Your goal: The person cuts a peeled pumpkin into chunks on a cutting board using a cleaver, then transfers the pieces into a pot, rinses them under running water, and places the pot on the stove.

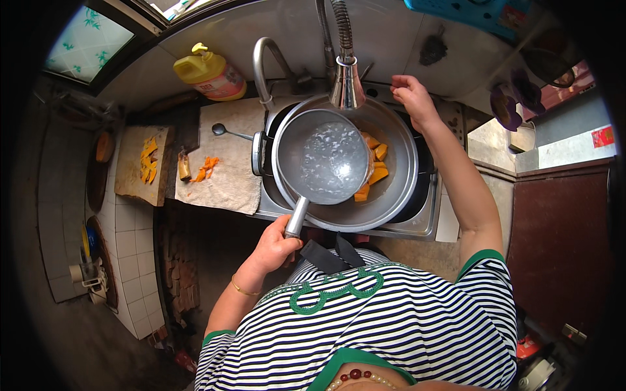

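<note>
My left hand (275, 248) grips the handle of a large metal water ladle (293, 166), whose round bowl holds rippling water. The ladle is over the left part of a wide metal basin (406, 181). Orange chunks, apparently pumpkin (378, 172), lie in the basin and are partly hidden by the ladle. My right hand (414, 101) is raised beyond the basin's far right rim, fingers loosely bent, with nothing visible in it. To its left, a chrome spring-neck faucet head (348, 83) hangs above the ladle and basin.
The basin rests in a steel sink (430, 215) beside a curved faucet (264, 63). Leftward are a cloth (230, 185) with a spoon (220, 129) and orange scraps (208, 168), a cutting board (129, 166) with peelings, and a yellow pump bottle (210, 73).
</note>
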Demonstrator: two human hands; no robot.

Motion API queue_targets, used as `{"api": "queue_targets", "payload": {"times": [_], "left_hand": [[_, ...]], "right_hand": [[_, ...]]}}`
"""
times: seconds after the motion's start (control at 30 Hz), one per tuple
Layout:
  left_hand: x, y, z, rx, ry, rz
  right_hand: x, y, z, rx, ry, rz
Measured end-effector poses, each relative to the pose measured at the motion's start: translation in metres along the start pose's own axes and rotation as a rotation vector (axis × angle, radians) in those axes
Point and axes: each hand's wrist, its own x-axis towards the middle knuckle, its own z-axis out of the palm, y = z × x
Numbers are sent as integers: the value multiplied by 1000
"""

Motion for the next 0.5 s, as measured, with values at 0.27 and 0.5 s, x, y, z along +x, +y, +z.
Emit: {"api": "queue_targets", "payload": {"times": [0.27, 0.5], "left_hand": [[-8, -13, 1, 97, 95, 6], [-16, -18, 4, 252, 198, 160]], "right_hand": [[-50, 24, -71, -112, 43, -6], [-96, 40, -112, -179, 151, 100]]}}
